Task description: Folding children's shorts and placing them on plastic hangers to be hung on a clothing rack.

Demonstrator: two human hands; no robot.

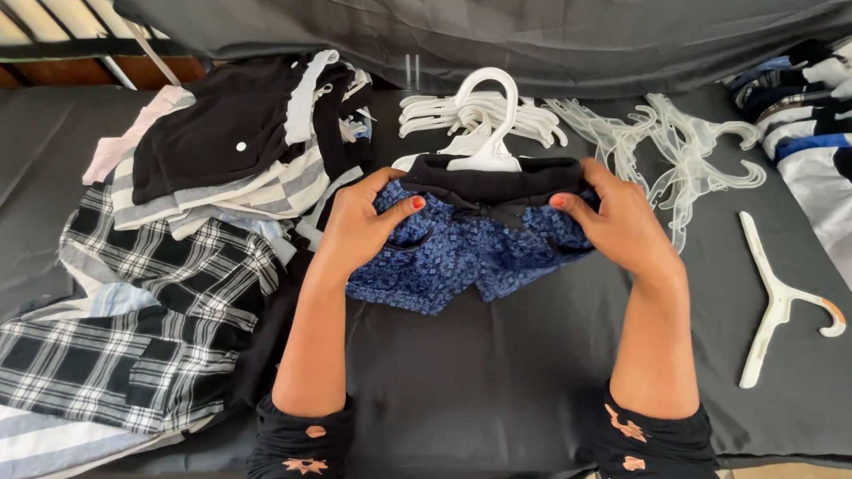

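Gripping small blue-patterned shorts with a black waistband [464, 246] at centre frame, left hand [360, 230] and right hand [625, 228] pinch its sides onto a white plastic hanger [486, 138]; unhung checked garments [150, 305] remain piled at left.

One pair of blue shorts [463, 255], one lone white hanger [778, 304], two hands [360, 230].

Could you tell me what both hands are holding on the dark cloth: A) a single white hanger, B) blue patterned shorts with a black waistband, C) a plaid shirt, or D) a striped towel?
B: the left hand and right hand each grip a side of the blue patterned shorts just below the black waistband.
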